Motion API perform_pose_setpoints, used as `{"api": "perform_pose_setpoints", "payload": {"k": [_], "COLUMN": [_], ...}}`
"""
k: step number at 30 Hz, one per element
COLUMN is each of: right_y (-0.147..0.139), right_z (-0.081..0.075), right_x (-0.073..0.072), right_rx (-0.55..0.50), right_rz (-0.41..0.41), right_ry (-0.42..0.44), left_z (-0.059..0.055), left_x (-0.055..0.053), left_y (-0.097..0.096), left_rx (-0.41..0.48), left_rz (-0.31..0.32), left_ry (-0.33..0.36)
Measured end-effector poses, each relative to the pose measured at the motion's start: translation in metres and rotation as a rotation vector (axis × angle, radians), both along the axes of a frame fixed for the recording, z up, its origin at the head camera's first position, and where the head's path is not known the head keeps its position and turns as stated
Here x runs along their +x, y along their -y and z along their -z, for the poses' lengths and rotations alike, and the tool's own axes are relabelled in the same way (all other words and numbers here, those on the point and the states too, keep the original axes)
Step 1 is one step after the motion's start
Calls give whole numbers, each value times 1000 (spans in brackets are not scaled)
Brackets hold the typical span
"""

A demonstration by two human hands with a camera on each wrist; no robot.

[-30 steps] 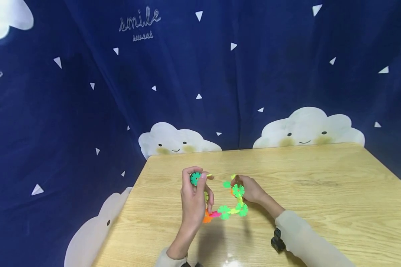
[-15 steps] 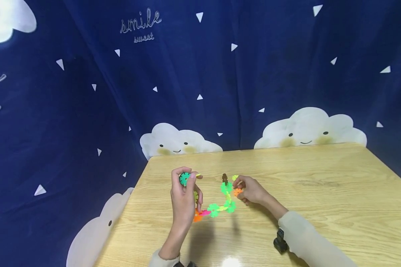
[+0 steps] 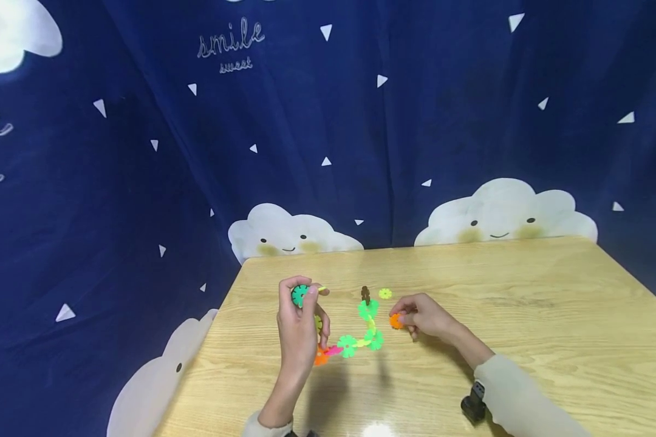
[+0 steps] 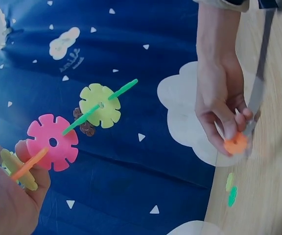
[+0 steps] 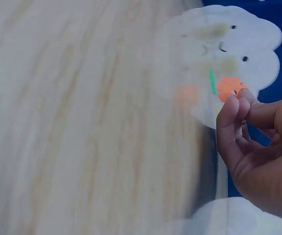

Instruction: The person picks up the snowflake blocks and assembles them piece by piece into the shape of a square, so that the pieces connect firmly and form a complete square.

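Observation:
My left hand [image 3: 299, 331] holds one end of a chain of slotted plastic flower discs, with a teal disc [image 3: 300, 295] between its fingers and thumb. From the hand the chain runs right through an orange disc [image 3: 321, 357], a pink disc [image 4: 53, 142] and a green disc [image 3: 347, 346]. It then turns up to another green disc [image 3: 368, 309] and a brown disc [image 3: 365, 295] at its far end. To the right of the chain, apart from it, my right hand [image 3: 427, 317] pinches a loose orange flower disc [image 5: 229, 88] between thumb and fingers.
Beyond the chain, a yellow-green disc [image 3: 385, 294] lies on the wooden table [image 3: 525, 315]. The left wrist view shows a small green disc [image 4: 232, 196] beside it. Behind the table hangs a dark blue curtain [image 3: 306, 109] with white clouds and triangles.
The chain and my left hand have shifted left. My right hand, first at the chain's far end, has drawn away to the right with the orange disc, uncovering the brown disc.

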State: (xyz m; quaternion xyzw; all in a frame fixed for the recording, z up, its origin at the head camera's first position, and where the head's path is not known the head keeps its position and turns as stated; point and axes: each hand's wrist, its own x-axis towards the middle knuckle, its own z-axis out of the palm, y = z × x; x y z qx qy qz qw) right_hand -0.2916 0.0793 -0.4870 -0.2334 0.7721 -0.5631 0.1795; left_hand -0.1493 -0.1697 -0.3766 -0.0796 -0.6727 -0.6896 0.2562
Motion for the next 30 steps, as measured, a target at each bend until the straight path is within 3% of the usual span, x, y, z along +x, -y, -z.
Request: {"api": "perform_pose_setpoints", "payload": {"k": [6,15,25,30], "right_y": [-21,-38,-22,-1], "right_z": [-16,-54,-103,-120], "right_x": [7,21,47,63], "right_rx": [-94,-293,-523,-517], "right_rz": [40,99,-31,14], "right_ry": [18,42,-158,-294], "left_z": [1,2,1,0], "left_x": [0,-1,-1,-1], "left_y": [-1,-3,-14,-22], "left_rx": [-3,-9,24,35], "left_rz": [4,15,81,110], "left_ry": [-1,-8,-15,-8]}}
